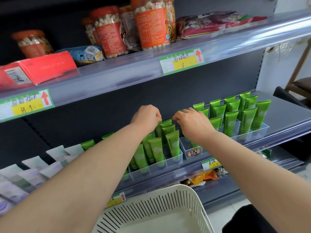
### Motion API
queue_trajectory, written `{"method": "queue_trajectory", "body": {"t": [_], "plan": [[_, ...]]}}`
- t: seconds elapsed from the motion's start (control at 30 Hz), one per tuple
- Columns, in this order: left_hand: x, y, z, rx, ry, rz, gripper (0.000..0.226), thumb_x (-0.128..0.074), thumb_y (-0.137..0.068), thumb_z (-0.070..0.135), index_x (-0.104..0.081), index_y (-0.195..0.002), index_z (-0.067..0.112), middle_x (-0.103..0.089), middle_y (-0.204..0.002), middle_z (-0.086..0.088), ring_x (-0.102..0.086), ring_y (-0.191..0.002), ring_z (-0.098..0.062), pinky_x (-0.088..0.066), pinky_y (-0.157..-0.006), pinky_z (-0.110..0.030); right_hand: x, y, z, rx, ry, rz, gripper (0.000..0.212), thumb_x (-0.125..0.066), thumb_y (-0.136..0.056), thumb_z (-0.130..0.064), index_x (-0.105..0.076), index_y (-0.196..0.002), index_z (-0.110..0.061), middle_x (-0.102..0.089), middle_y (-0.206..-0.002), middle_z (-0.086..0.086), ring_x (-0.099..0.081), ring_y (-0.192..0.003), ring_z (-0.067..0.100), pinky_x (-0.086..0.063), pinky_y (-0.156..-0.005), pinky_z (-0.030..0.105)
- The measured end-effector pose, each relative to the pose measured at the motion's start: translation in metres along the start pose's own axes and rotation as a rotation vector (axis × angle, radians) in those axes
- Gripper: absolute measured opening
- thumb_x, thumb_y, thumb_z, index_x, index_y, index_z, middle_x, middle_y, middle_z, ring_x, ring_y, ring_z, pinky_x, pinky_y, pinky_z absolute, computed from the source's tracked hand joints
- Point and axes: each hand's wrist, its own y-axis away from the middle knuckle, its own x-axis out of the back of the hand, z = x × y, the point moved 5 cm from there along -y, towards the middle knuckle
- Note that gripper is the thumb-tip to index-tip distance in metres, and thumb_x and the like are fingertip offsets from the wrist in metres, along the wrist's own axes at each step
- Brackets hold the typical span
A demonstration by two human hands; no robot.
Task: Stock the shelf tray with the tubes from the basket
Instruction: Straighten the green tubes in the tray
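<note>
Green tubes [173, 143] in tray [175, 161], just beneath left hand [146, 117], right hand [193, 122].

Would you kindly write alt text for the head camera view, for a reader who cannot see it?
A person's left hand and right hand reach to the tops of upright green tubes in a clear divided shelf tray; whether they grip one is unclear. Below sits a white slotted basket, no tubes visible in it.
</note>
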Motion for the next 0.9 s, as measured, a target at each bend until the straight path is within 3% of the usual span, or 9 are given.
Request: {"method": "queue_trajectory", "body": {"t": [0.2,0.37,0.47,0.7,0.9], "plan": [[0.003,-0.011,-0.011,0.025,-0.087,0.042,0.018,-0.067,-0.089,0.020,-0.071,-0.107,0.022,-0.065,-0.113,-0.003,-0.062,-0.101,-0.027,-0.048,-0.077,-0.031,-0.001,-0.015,-0.004,-0.002,-0.004,0.002,0.031,-0.046,-0.094,-0.013,-0.055,-0.121,-0.025,-0.062,-0.113,-0.001,-0.050,-0.108,0.023,-0.038,-0.082,0.037],[-0.009,-0.021,-0.009,0.044,-0.134,-0.054,0.014,-0.069,-0.084,0.013,-0.075,-0.092,0.023,-0.069,-0.102,-0.002,-0.065,-0.094,-0.026,-0.051,-0.072,-0.030,-0.004,-0.019,-0.001,-0.003,0.024,-0.081,0.045,-0.045,-0.088,-0.005,-0.053,-0.128,-0.025,-0.060,-0.117,0.000,-0.048,-0.113,0.023,-0.036,-0.087,0.039],[-0.016,-0.025,-0.010,0.055,-0.137,-0.065,0.023,-0.065,-0.083,0.006,-0.075,-0.090,0.026,-0.069,-0.101,0.000,-0.064,-0.092,-0.026,-0.044,-0.067,-0.028,-0.006,-0.018,-0.002,0.028,0.039,-0.147,0.057,-0.042,-0.082,-0.001,-0.049,-0.134,-0.024,-0.057,-0.124,0.001,-0.044,-0.117,0.024,-0.035,-0.091,0.042],[-0.020,-0.037,-0.004,0.043,-0.096,0.023,0.020,-0.065,-0.084,0.009,-0.074,-0.087,0.026,-0.070,-0.096,0.001,-0.064,-0.086,-0.026,-0.047,-0.066,-0.029,-0.009,-0.018,0.000,0.052,0.066,-0.139,0.057,-0.041,-0.083,-0.003,-0.049,-0.135,-0.026,-0.056,-0.130,-0.003,-0.041,-0.121,0.022,-0.033,-0.093,0.041],[-0.028,-0.038,0.005,-0.002,-0.080,0.013,0.014,-0.067,-0.088,0.016,-0.075,-0.096,0.025,-0.070,-0.098,-0.001,-0.065,-0.087,-0.025,-0.046,-0.066,-0.029,-0.007,-0.018,0.003,0.031,0.071,-0.130,0.056,-0.046,-0.081,-0.004,-0.050,-0.133,-0.025,-0.057,-0.128,-0.002,-0.043,-0.120,0.022,-0.033,-0.089,0.039]]}}
